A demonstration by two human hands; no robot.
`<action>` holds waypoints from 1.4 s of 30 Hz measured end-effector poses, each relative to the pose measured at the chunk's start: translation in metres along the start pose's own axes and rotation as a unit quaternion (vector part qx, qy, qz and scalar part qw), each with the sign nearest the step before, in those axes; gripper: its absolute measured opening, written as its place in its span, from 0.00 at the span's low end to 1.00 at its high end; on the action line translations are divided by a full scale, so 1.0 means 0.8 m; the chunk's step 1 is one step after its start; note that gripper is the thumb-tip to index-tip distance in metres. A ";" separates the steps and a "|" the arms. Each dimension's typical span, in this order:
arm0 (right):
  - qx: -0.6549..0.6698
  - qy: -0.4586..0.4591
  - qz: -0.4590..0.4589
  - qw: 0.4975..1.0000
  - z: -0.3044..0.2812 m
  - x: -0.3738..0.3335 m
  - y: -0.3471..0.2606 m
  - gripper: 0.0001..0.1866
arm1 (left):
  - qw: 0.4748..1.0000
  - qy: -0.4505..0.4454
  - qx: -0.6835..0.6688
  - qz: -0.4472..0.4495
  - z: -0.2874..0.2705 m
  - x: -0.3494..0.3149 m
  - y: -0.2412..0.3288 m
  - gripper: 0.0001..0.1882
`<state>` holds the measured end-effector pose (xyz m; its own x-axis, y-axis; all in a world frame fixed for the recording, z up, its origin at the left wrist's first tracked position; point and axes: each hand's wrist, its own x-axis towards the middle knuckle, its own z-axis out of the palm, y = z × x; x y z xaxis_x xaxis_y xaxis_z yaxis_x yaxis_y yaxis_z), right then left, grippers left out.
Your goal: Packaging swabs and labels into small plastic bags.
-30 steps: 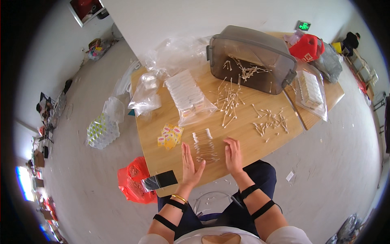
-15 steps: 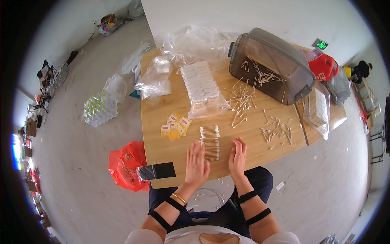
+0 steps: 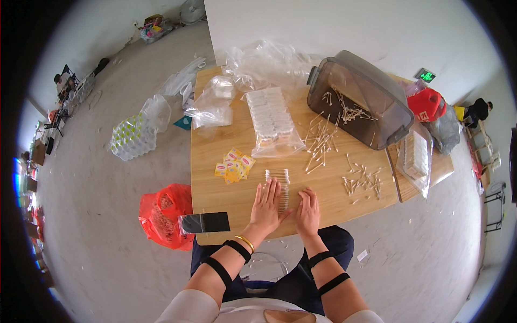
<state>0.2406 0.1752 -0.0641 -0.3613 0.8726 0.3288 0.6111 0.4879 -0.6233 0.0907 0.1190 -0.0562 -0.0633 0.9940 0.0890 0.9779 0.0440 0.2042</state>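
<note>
A neat row of cotton swabs [image 3: 279, 174], laid side by side, runs up the near middle of the table. My left hand [image 3: 265, 207] lies flat with its fingers stretched forward over the left ends of the row, hiding part of it. Just right of the row, my right hand [image 3: 307, 213] rests on the table, fingers extended and slightly bent; both thumbs point inward near the row's near end. Neither hand grips anything. Small yellow-and-white cards [image 3: 235, 166] lie in a heap left of the row. Loose swabs [image 3: 362, 180] are scattered to the right.
A grey see-through plastic bin [image 3: 361, 91] lies on its side at the back right, swabs spilling out [image 3: 321, 141]. Behind the row sits a clear bag of packed swabs [image 3: 271, 121]. A black-and-clear pouch [image 3: 204, 222] lies at the left edge, beside a red plastic bag [image 3: 168, 215].
My left hand has moved right and forward, onto the left side of the swab row. My right hand has shifted slightly left and nearer to me. The whole view has shifted slightly.
</note>
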 end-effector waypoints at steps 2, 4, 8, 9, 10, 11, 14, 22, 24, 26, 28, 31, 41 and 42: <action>-0.006 0.002 -0.010 1.000 0.002 -0.001 0.003 0.19 | 1.000 -0.011 -0.027 0.001 0.005 -0.002 0.000 0.50; -0.007 0.002 0.001 1.000 0.004 -0.001 0.005 0.20 | 0.999 -0.019 -0.045 -0.006 0.007 -0.001 0.003 0.50; -0.012 -0.009 0.011 1.000 0.001 -0.004 0.006 0.21 | 0.999 -0.033 -0.008 -0.004 0.000 -0.002 0.006 0.50; -0.007 -0.012 0.011 1.000 0.002 -0.004 0.005 0.21 | 0.999 -0.040 -0.013 -0.010 -0.003 -0.003 0.006 0.50; -0.003 -0.015 0.012 1.000 0.002 -0.004 0.004 0.21 | 0.999 -0.049 -0.018 -0.017 -0.007 -0.005 0.007 0.50; -0.004 -0.015 0.012 1.000 0.001 -0.003 0.005 0.21 | 0.999 -0.048 -0.020 -0.016 -0.010 -0.003 0.008 0.50; -0.008 -0.016 0.005 1.000 0.001 -0.003 0.001 0.21 | 0.999 -0.003 -0.029 -0.011 -0.013 -0.003 0.003 0.49; 0.021 -0.011 0.035 0.999 -0.002 -0.001 0.007 0.17 | 0.990 0.003 -0.127 -0.062 -0.031 -0.029 -0.021 0.46; 0.043 -0.017 0.033 0.998 -0.007 0.003 0.007 0.18 | 0.991 0.006 -0.116 -0.070 -0.029 -0.054 -0.034 0.46; 0.064 -0.027 0.034 0.997 -0.012 0.002 -0.005 0.18 | 0.991 0.006 -0.106 -0.081 -0.026 -0.078 -0.041 0.46; 0.011 -0.089 0.003 0.996 -0.019 0.001 -0.015 0.20 | 0.995 -0.021 -0.073 -0.069 -0.025 -0.092 -0.044 0.45; 0.003 -0.106 -0.070 0.992 -0.013 -0.004 -0.031 0.22 | 0.994 -0.047 -0.079 -0.052 -0.024 -0.099 -0.037 0.45; -0.035 -0.139 -0.068 0.987 0.001 0.012 -0.037 0.25 | 0.996 -0.007 -0.088 -0.007 -0.017 -0.095 -0.013 0.40; -0.043 -0.147 -0.063 0.986 0.002 0.012 -0.035 0.25 | 0.996 -0.001 -0.093 -0.014 -0.016 -0.091 -0.011 0.40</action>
<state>0.2187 0.1699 -0.0443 -0.6188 0.7662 0.1732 0.6006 0.6035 -0.5245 0.0839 0.0447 -0.0517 -0.0887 0.9929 0.0793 0.9220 0.0518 0.3837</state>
